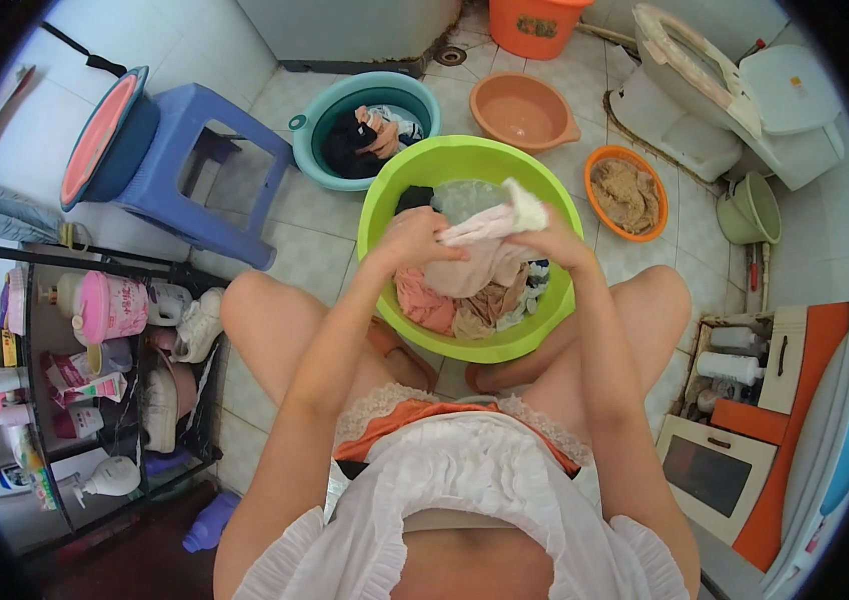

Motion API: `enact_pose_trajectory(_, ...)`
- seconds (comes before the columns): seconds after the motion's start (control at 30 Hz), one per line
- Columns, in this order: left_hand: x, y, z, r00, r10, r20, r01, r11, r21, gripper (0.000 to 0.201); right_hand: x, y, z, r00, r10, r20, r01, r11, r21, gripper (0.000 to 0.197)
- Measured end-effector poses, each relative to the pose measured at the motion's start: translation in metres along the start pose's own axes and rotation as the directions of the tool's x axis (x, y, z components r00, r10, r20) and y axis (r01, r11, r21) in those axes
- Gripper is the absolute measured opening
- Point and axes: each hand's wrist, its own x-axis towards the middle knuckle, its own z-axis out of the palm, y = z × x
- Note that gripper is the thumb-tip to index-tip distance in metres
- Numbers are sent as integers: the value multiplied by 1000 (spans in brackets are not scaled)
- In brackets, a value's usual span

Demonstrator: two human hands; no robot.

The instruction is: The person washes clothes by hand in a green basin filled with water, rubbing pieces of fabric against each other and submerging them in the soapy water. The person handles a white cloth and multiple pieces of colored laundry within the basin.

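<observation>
Altogether two hands (pixel 414 240) (pixel 544 235), one garment (pixel 484 225).

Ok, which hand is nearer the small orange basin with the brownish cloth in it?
Right. The right hand grips the pale cloth over the green basin, just left of the orange basin. The left hand is further left, across the cloth.

Both forearms are coming up from the lower edge and converging toward the centre of the frame. The left hand (pixel 412 238) is sitting just left of centre, fingers curled in a closed grip, knuckles facing up. The right hand (pixel 547 236) is mirroring it just right of centre, also clenched. The hands are working close together, wrists bent slightly inward, elbows spread wide over the bare knees.
</observation>
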Motion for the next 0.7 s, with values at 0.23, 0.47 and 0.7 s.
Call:
enact_pose_trajectory(0.23, 2, -4, 6, 994, 19, -105, -106, 73, -992, 32, 11, -17, 1, 944, 86, -320, 139, 773, 619, 44)
enact_pose_trajectory(0.47, 32, -21, 84, 993, 22, 117, 104, -642, -760, 46, 1, -17, 117, 890, -396, -226, 186, 767, -614, 32)
enact_pose_trajectory(0.7, 42, -1, 99, 877, -398, 269, 34, -507, -862, 33, 11, -3, 113, 801, -128, -584, -250, 815, -523, 46)
